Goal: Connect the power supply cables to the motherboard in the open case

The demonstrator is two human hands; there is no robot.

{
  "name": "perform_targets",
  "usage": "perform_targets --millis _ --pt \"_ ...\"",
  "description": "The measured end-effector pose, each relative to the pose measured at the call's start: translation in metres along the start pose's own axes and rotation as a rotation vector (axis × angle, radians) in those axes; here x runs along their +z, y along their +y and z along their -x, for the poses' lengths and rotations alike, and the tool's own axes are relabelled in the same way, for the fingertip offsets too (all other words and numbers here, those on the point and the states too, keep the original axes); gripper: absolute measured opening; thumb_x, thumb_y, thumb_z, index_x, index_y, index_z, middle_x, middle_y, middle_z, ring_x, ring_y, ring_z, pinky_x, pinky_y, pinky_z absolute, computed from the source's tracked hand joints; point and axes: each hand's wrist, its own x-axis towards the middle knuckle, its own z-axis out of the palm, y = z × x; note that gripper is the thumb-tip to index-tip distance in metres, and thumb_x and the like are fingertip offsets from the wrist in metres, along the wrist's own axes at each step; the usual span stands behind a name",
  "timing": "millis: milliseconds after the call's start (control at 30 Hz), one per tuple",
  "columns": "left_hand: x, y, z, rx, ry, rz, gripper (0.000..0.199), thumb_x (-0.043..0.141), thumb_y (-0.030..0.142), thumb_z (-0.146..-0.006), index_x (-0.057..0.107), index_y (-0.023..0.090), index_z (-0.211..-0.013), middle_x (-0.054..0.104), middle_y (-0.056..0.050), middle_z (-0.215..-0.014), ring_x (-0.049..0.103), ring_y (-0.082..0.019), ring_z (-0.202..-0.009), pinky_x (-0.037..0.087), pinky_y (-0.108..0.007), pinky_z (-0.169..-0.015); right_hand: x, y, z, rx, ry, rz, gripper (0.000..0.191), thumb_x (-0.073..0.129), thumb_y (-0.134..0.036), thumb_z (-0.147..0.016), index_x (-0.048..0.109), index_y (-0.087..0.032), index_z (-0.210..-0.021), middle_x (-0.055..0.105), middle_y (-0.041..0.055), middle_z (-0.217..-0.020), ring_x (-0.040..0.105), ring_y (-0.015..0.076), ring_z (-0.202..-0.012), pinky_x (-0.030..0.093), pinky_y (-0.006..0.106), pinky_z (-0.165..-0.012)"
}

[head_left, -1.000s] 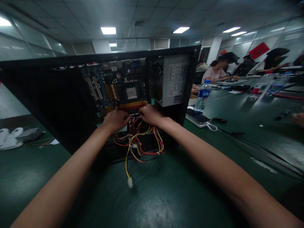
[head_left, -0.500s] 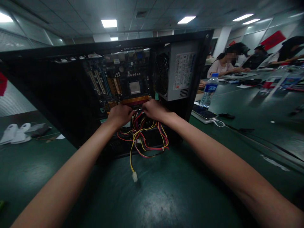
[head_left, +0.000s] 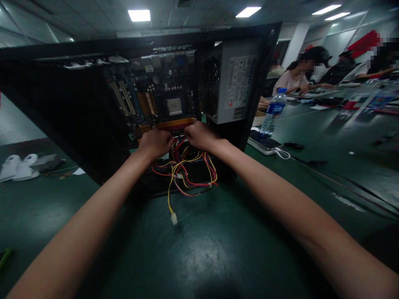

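Note:
An open black computer case (head_left: 77,112) stands upright, its motherboard (head_left: 168,85) facing me. My left hand (head_left: 155,144) is closed at the lower edge of the board, knuckles up. Just right of it, my right hand (head_left: 201,135) is also closed, near the end of the orange-and-red memory slots (head_left: 176,123). What the fingertips pinch is hidden behind both hands. Below them hangs a bundle of yellow, red and black power cables (head_left: 187,178), touching or very close to the fingers. One white plug (head_left: 173,219) dangles at the front. The grey power supply (head_left: 238,83) sits at the upper right.
On the green table (head_left: 218,249), a water bottle (head_left: 274,112) and a phone (head_left: 264,142) with a white cable stand right of the case. White gloves (head_left: 21,167) lie at the left. Other people (head_left: 299,77) sit working at the far right.
The view has tilted slightly down, so the whole scene sits a little higher. Both hands stay closed at the same spot on the board.

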Motion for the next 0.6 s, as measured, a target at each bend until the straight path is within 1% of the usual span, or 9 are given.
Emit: perform_targets --millis 100,200,267,333,433,500,600 --pt "0.002 -0.004 0.001 0.036 0.051 0.162 0.032 0.050 0.039 -0.096 0.067 0.023 -0.118 0.077 -0.011 -0.103 0.073 -0.031 -0.095 0.052 -0.038 -0.079 -0.002 0.001 0.000 -0.070 0.017 0.019 0.027 0.051 -0.014 -0.097 0.076 -0.010 -0.106 0.075 0.0166 -0.105 0.069 0.0256 -0.099 0.045 0.032 -0.081" --pt "0.006 0.000 0.003 0.086 0.007 0.357 0.033 0.056 0.042 -0.094 0.061 0.021 -0.119 0.075 -0.010 -0.111 0.071 -0.028 -0.101 0.052 -0.036 -0.083 -0.004 0.000 -0.001 -0.151 0.063 -0.005 0.027 0.048 -0.018 -0.100 0.073 -0.011 -0.106 0.074 0.0142 -0.105 0.066 0.0240 -0.100 0.042 0.032 -0.083" --pt "0.010 0.008 0.005 0.052 -0.010 0.424 0.034 0.058 0.041 -0.093 0.058 0.019 -0.118 0.074 -0.012 -0.115 0.070 -0.029 -0.103 0.053 -0.037 -0.085 -0.005 -0.002 -0.001 -0.200 0.100 -0.002 0.028 0.046 -0.020 -0.102 0.072 -0.010 -0.106 0.072 0.0140 -0.107 0.063 0.0244 -0.103 0.041 0.034 -0.088" --pt "0.013 0.016 0.007 -0.004 0.004 0.418 0.034 0.059 0.034 -0.091 0.056 0.016 -0.119 0.073 -0.016 -0.116 0.070 -0.031 -0.105 0.053 -0.038 -0.086 -0.005 -0.005 0.000 -0.268 0.103 0.009 0.027 0.048 -0.022 -0.102 0.071 -0.010 -0.109 0.070 0.0146 -0.112 0.059 0.0256 -0.109 0.040 0.036 -0.093" --pt "0.013 0.023 0.009 -0.016 0.024 0.352 0.036 0.059 0.025 -0.088 0.055 0.013 -0.122 0.072 -0.020 -0.116 0.070 -0.033 -0.105 0.054 -0.039 -0.085 -0.004 -0.008 0.002 -0.357 0.086 -0.008 0.028 0.052 -0.026 -0.101 0.068 -0.010 -0.118 0.066 0.0154 -0.121 0.055 0.0268 -0.116 0.040 0.038 -0.100" --pt "0.010 0.024 0.010 0.000 0.021 0.332 0.037 0.058 0.022 -0.086 0.057 0.014 -0.123 0.073 -0.019 -0.114 0.071 -0.032 -0.103 0.054 -0.039 -0.084 -0.004 -0.007 0.003 -0.375 0.085 -0.043 0.030 0.053 -0.027 -0.101 0.066 -0.009 -0.122 0.064 0.0158 -0.123 0.054 0.0272 -0.118 0.040 0.038 -0.102" --pt "0.001 0.026 0.014 0.038 0.023 0.318 0.038 0.059 0.020 -0.083 0.063 0.015 -0.121 0.075 -0.016 -0.114 0.071 -0.032 -0.104 0.054 -0.039 -0.088 -0.005 -0.006 0.006 -0.385 0.085 -0.122 0.029 0.052 -0.027 -0.101 0.066 -0.012 -0.121 0.062 0.0146 -0.123 0.054 0.0269 -0.118 0.040 0.037 -0.101"
